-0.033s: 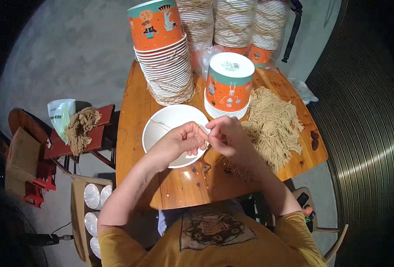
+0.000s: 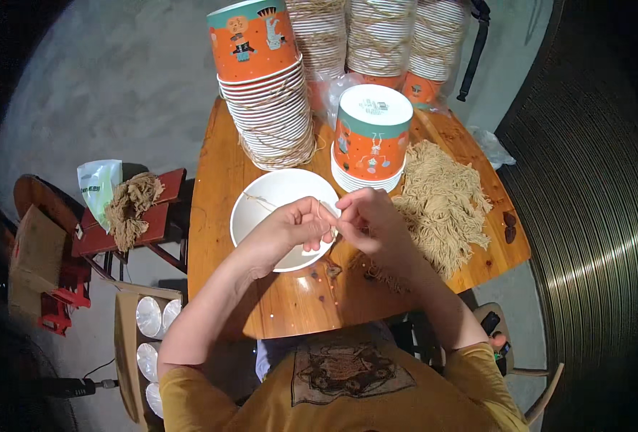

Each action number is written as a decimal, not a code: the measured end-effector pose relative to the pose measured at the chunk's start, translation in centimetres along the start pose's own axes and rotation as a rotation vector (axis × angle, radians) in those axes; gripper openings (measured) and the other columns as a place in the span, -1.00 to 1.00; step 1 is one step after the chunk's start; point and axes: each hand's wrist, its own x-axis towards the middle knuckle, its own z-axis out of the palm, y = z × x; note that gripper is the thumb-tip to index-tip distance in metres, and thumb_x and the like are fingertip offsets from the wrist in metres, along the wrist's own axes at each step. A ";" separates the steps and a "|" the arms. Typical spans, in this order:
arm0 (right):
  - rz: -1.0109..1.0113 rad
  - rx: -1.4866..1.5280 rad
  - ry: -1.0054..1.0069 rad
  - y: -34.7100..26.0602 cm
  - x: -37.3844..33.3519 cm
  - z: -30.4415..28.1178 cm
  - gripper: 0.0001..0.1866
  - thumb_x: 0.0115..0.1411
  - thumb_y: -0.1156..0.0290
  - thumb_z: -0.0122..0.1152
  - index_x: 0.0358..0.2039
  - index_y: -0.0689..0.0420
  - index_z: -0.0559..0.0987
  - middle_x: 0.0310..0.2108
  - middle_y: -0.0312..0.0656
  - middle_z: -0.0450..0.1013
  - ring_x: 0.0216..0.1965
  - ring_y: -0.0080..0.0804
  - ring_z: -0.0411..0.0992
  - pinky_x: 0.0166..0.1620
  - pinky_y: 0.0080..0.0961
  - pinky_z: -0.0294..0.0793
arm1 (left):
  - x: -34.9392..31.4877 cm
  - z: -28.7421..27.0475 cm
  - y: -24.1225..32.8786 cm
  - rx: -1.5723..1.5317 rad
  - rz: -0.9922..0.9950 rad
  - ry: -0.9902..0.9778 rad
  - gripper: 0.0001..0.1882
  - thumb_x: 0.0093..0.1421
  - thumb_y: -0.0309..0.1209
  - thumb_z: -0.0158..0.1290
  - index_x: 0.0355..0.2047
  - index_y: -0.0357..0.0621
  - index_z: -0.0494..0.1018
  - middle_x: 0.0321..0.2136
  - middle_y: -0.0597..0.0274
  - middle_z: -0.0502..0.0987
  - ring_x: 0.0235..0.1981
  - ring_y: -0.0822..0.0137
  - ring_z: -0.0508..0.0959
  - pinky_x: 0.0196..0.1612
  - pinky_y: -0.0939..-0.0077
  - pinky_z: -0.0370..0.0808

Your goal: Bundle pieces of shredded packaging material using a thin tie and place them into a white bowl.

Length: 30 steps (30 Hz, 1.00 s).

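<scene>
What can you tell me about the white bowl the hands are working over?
The white bowl is a round, open paper-looking bowl, plain white inside. It sits upright on the wooden table, in front of the tall bowl stack. A thin tan string runs across its inside. The left hand covers its near rim, pinching string with the right hand above the bowl's right edge. It looks empty besides the string.

Soft, even light fell from above; the wooden table (image 2: 218,237) showed small glints just below the fingers (image 2: 311,216). Fisheye bending warped edges, corners went black, and focus stayed sharp centrally.
</scene>
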 end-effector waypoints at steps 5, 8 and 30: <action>-0.088 -0.372 0.143 -1.9 -1.3 1.3 -0.85 -0.06 0.48 0.33 -0.55 0.15 0.48 -0.27 -0.20 0.35 -0.25 -0.34 0.36 -0.27 -0.48 0.41 | 0.0 -0.2 0.2 -0.280 -0.201 0.061 -0.88 0.20 -0.49 0.04 -0.25 -0.22 0.41 -0.46 0.32 0.51 -0.45 0.56 0.47 -0.32 0.70 0.46; -0.119 -0.425 0.093 -3.0 -1.8 2.0 -0.84 -0.07 0.44 0.36 -0.54 0.11 0.50 -0.27 -0.22 0.34 -0.25 -0.30 0.35 -0.22 -0.43 0.40 | 0.0 0.3 0.8 -0.315 -0.271 0.095 -0.85 0.17 -0.52 0.07 -0.24 -0.21 0.42 -0.41 0.30 0.52 -0.42 0.55 0.49 -0.30 0.70 0.50; -0.044 0.024 -0.583 -2.1 3.3 -3.0 -0.64 0.14 0.58 -0.01 -0.02 0.10 0.41 -0.32 -0.11 0.41 -0.33 -0.30 0.44 -0.21 -0.45 0.41 | -0.1 1.8 1.0 -0.227 -0.195 0.213 -0.61 0.12 -0.67 0.00 -0.11 -0.18 0.10 -0.35 0.14 0.44 -0.40 0.41 0.54 -0.33 0.68 0.53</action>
